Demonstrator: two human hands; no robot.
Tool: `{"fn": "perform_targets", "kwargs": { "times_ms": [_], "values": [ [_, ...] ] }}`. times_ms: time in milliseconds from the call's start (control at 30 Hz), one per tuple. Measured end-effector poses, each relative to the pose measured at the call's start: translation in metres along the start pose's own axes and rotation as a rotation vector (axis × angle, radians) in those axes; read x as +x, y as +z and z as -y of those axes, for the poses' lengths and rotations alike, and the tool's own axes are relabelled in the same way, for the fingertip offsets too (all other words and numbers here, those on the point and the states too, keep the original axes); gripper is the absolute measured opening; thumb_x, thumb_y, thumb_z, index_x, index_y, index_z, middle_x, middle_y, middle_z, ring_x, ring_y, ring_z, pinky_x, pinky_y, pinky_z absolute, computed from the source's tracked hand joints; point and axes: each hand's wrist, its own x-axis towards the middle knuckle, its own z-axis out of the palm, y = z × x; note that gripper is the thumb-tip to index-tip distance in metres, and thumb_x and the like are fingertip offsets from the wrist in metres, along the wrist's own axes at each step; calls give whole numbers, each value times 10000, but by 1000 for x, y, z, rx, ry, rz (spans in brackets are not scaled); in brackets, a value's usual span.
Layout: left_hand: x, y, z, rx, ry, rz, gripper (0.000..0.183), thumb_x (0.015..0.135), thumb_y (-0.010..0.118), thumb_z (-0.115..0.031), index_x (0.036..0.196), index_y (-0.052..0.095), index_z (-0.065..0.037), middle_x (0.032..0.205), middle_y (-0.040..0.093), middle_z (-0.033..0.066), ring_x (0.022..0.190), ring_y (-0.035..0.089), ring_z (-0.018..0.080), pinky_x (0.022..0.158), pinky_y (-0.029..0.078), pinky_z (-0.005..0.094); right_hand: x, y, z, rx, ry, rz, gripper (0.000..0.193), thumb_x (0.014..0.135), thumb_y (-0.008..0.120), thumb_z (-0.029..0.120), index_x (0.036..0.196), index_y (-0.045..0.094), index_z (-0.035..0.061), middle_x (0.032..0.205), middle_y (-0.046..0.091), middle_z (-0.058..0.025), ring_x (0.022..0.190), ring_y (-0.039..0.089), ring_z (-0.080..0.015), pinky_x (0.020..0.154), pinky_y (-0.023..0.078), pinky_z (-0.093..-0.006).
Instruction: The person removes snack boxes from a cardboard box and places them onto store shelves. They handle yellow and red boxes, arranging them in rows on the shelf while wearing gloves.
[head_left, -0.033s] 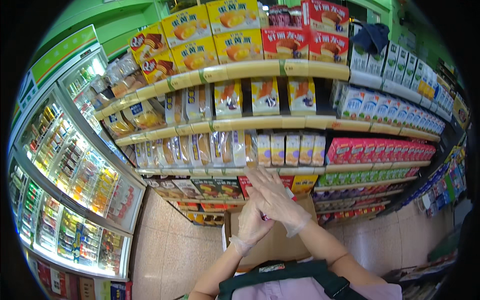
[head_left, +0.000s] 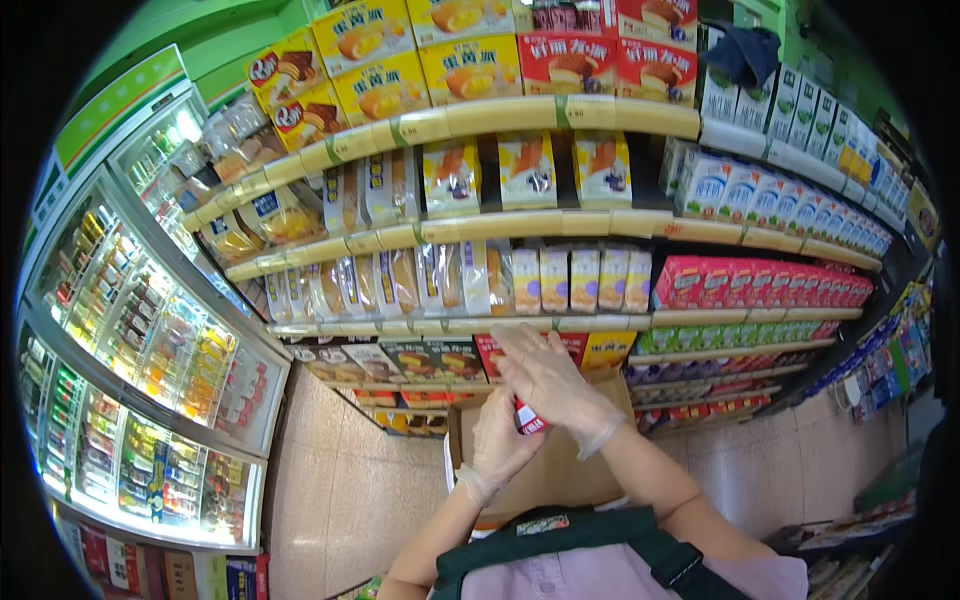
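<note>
In front of the shelf, over an open cardboard box [head_left: 575, 475], my two hands meet, both in thin clear gloves. My left hand [head_left: 493, 435] is closed on a small red packet [head_left: 530, 419], which shows only in part between the hands. My right hand [head_left: 550, 378] lies flat across the fingertips of the left, its own fingers stretched toward the shelf edge. Most of the packet is hidden behind the right palm. Just beyond the right fingers stands a red snack box [head_left: 490, 353] on a lower shelf, beside a yellow box [head_left: 607, 350].
Shelves ahead carry bagged bread [head_left: 400, 285], yellow pie boxes [head_left: 382, 85], pink drink cartons [head_left: 760, 283] and white milk cartons [head_left: 770, 200]. A dark cloth [head_left: 742, 55] hangs at the upper right. Lit glass-door fridges [head_left: 150, 340] line the left, above a tiled floor [head_left: 330, 480].
The hands have shifted slightly, and more of the red packet shows between them. The shelves sit a little higher in the view.
</note>
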Motion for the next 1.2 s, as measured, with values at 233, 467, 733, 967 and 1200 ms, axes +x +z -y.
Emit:
{"fn": "perform_targets", "kwargs": {
  "times_ms": [233,467,733,967,1200],
  "values": [
    [-42,4,24,-208,47,-25,694,747,810,-12,1328,431,-6,1200,584,96,1102,600,185,978,484,336,-15,18,-82,-9,194,-21,686,1014,213,520,1393,492,22,1441,482,-196,1359,396,-408,1125,277,-518],
    [-48,-18,4,-1172,-719,-38,435,953,635,-271,1293,505,-32,1194,626,57,1067,607,127,926,470,281,-51,10,-76,1182,455,232,780,971,380,653,1516,337,97,1423,505,-138,1254,523,-239,1058,384,-366],
    [-49,-14,4,-1133,-713,48,565,1023,404,-497,1387,446,-68,1309,589,96,1194,587,208,1041,465,424,-66,21,-69,1075,420,251,655,919,650,403,1452,449,79,1302,584,-57,1145,551,-131,976,416,-287],
    [-52,-8,16,-1103,-755,73,638,995,397,-586,1418,409,-108,1352,558,75,1212,569,195,994,487,409,-72,23,-74,1140,512,203,551,947,614,356,1381,507,33,1254,616,-54,1113,579,-122,938,455,-283],
    [-52,-6,21,-1007,-789,167,714,958,385,-666,1422,411,-124,1308,592,59,1120,619,185,843,516,311,-74,29,-95,1154,657,206,561,944,555,526,1229,618,47,1045,700,-44,884,660,-103,695,540,-287]
  ]
}}
